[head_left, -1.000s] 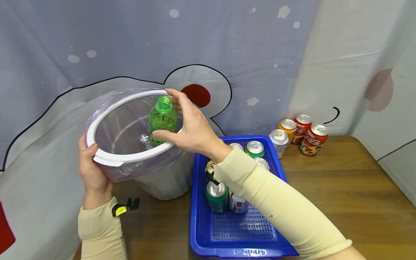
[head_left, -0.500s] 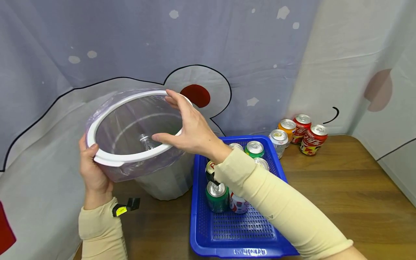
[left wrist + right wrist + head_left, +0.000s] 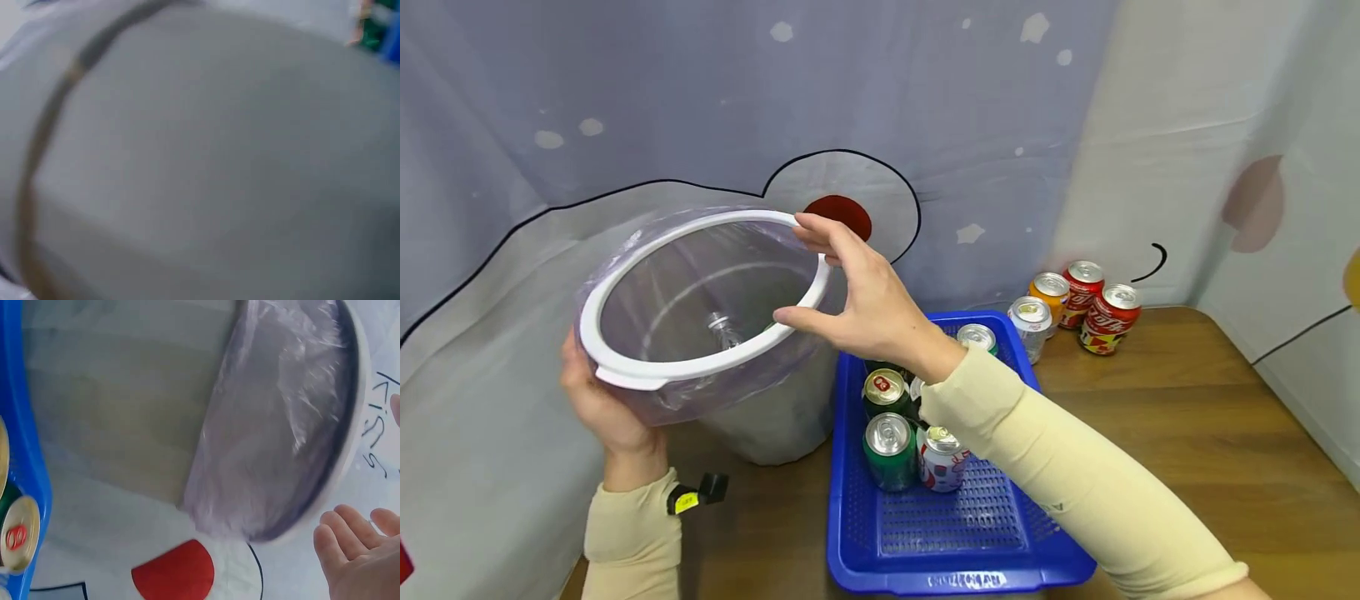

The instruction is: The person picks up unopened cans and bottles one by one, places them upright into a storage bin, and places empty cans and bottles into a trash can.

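Note:
A grey bin point(image 3: 775, 417) with a white rim ring point(image 3: 677, 367) and a clear purplish liner point(image 3: 625, 408) folded over it stands at left. Inside lies a clear plastic bottle point(image 3: 724, 331), partly behind the near rim. My left hand point(image 3: 613, 412) rests against the bin's left side, its fingers partly hidden by the liner. At the bin's right edge my right hand point(image 3: 880, 304) is spread, thumb apart from the fingers, with nothing between them. The right wrist view shows its fingertips point(image 3: 340, 534) close to the rim but apart from it.
Right of the bin sits a blue plastic basket point(image 3: 902, 579) holding several upright drink cans, including a green can point(image 3: 889, 450). Beyond it stand more cans, among them a red can point(image 3: 1110, 319) and an orange can point(image 3: 1049, 287). A patterned curtain point(image 3: 700, 100) hangs behind.
The green bottle has left my right hand and dropped out of sight into the bin. My right hand has shifted slightly right. My left thumb has come off the rim.

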The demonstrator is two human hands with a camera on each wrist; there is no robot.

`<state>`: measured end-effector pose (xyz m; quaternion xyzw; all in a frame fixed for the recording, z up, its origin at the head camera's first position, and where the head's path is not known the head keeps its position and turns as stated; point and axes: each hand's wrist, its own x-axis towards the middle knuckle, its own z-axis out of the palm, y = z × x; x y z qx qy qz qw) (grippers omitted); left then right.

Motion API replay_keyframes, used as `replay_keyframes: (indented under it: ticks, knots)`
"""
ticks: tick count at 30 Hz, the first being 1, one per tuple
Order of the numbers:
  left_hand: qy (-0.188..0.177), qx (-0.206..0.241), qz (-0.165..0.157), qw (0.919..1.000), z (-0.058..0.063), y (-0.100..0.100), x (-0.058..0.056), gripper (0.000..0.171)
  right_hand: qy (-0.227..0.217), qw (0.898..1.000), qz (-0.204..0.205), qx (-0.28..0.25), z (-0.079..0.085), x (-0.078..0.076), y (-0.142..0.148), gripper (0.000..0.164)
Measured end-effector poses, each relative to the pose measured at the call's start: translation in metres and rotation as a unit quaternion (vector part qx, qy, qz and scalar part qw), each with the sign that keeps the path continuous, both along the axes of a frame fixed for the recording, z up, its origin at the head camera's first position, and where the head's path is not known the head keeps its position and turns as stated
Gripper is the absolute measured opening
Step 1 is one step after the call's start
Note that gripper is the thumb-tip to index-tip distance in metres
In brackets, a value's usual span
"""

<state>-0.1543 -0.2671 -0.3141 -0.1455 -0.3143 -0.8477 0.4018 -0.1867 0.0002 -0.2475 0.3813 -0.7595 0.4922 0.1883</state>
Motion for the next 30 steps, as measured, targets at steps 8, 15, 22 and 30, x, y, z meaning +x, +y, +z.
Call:
replay_keyframes:
  ticks: [8,15,22,30]
  knots:
    - [-0.158,-0.026,0.186,0.9694,-0.056,0.015,0.027,0.017,-0.009,1.000,-0.018,0.007,-0.004,0.010,0.035,0.081]
    - [-0.249,-0.152,0.181,0.9392,-0.095,0.035,0.071,0.020,-0.027,0.998,-0.059,0.022,-0.023,0.016,0.078,0.073]
    - [-0.315,-0.360,0.014,0.8779,-0.115,0.057,0.102,0.016,-0.060,0.993,-0.102,0.027,-0.048,0.021,0.123,0.066]
    - [-0.348,-0.480,-0.209,0.7778,-0.118,0.068,0.100,0.039,-0.067,0.981,-0.180,0.009,-0.075,0.020,0.179,0.065]
